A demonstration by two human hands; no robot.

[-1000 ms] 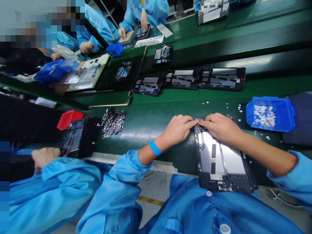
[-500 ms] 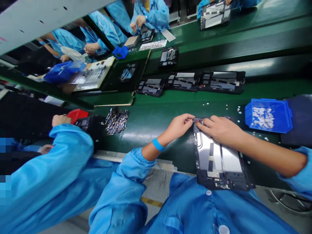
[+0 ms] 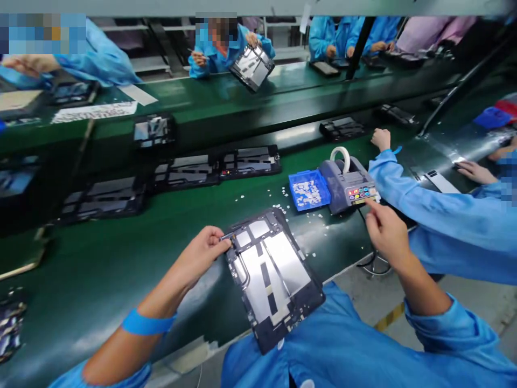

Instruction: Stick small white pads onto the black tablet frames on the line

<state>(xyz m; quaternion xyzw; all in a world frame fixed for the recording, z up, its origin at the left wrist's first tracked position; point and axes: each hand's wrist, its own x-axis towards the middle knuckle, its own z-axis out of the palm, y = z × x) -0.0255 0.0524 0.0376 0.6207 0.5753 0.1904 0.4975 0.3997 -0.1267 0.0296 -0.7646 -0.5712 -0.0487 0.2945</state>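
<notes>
Pinching the black, silver-panelled tablet frame (image 3: 274, 277) at its corner, your left hand (image 3: 201, 256) steadies it while your right hand (image 3: 383, 233), forefinger out, touches the grey tape dispenser (image 3: 347, 183) just beyond; no tape looks applied yet.

No text can be read; print on the paper sheet (image 3: 95, 111) is blurred.

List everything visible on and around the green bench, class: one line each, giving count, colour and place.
frame: one, black with silver plates, bench edge, under the left hand
bin: one, blue, holding white bits, beside the dispenser
dispenser: one, grey, white roll on top, right of the bin
frames on belt: several, black, in a row behind
bench: one, green
co-workers: several, blue coats, right and far side
left hand: fingertips grip the frame's top corner
right hand: finger reaching to the dispenser's front
</notes>
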